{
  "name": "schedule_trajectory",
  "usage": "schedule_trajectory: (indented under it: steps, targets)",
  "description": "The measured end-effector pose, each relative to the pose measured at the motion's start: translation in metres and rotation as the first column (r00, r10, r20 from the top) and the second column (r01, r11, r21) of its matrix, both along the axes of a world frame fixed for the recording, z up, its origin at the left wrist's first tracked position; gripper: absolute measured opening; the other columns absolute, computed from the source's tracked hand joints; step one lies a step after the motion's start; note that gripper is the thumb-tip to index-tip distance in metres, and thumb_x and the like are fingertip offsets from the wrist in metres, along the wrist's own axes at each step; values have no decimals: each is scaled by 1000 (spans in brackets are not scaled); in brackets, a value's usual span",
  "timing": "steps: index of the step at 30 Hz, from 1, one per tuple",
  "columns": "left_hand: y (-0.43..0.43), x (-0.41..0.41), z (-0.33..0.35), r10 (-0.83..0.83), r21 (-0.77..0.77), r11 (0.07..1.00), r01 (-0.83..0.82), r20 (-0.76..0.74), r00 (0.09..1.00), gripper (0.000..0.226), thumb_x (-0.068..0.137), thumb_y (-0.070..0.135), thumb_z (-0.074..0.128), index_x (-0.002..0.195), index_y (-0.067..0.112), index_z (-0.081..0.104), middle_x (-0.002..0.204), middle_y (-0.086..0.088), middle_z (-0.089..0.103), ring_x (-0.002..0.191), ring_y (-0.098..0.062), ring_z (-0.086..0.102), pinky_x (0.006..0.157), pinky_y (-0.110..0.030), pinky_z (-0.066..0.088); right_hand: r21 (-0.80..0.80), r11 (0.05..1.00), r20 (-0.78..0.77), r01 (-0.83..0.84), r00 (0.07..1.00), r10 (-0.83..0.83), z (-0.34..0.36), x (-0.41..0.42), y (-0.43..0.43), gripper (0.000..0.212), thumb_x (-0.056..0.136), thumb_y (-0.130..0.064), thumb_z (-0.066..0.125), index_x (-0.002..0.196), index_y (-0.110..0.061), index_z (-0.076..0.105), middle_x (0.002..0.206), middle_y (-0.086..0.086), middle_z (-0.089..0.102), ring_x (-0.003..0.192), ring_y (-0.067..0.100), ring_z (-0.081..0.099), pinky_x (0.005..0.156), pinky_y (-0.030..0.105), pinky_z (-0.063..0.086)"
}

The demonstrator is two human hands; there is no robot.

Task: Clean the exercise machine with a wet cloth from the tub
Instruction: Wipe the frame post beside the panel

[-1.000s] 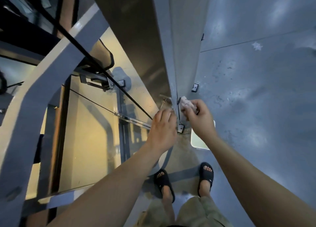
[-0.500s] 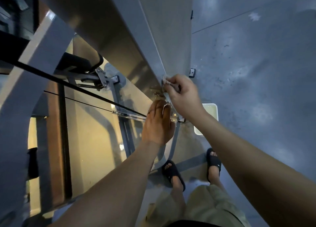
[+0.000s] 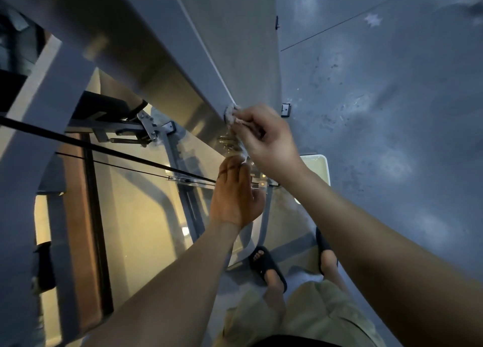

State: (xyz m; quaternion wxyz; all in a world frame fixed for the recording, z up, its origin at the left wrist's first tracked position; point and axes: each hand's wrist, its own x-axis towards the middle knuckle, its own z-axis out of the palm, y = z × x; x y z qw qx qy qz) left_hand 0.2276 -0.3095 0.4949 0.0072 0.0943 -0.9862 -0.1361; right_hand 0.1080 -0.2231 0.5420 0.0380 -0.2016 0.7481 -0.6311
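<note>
Cloth (image 3: 231, 114) sits bunched small in my right hand (image 3: 266, 140), fingers curled tight around it so only a pale wad pokes out past the fingertips, pressed against the corner edge of the exercise machine's grey upright (image 3: 209, 59). I judge the tight wad is there to put pressure on that narrow edge, where a flat cloth would only skim. My left hand (image 3: 235, 195) is lower, resting against the clear side panel (image 3: 136, 210) with fingers folded loosely around the panel's edge or a small bracket there; it looks like a brace to steady me, though I cannot tell whether it truly grips anything. The tub (image 3: 317, 169) stands on the floor (image 3: 392, 137) just behind my right wrist, close to the machine's base, probably kept near for rewetting. Only one rounded corner of the tub shows, my forearm covering the rest, so any water in it is hidden. Most of the cloth is buried in my palm, and whether it is wet is too hard to make out. Dim light and blur leave the metal fittings between my hands indistinct.
</note>
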Motion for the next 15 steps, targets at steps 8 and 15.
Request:
schedule_trajectory:
  steps: [8, 15]
  targets:
    - [-3, -1, -3, -42, -19, 999, 42, 1, 999, 45, 75, 29, 52, 111, 3, 51, 124, -17, 45, 122, -41, 45, 107, -46, 45, -62, 998, -19, 30, 999, -31, 21, -4, -4, 5, 92, -7, 72, 95, -11, 73, 91, 2, 64, 91, 4, 62, 79, 20, 47]
    - [-3, 0, -1, -21, 28, 999, 20, 14, 1000, 40, 78, 30, 59, 107, 2, 59, 129, -17, 50, 132, -38, 41, 105, -45, 47, 72, 996, 58, 46, 997, -51, 12, -8, -3, 10, 92, -10, 68, 100, -11, 73, 96, 3, 63, 89, -1, 58, 81, 16, 48]
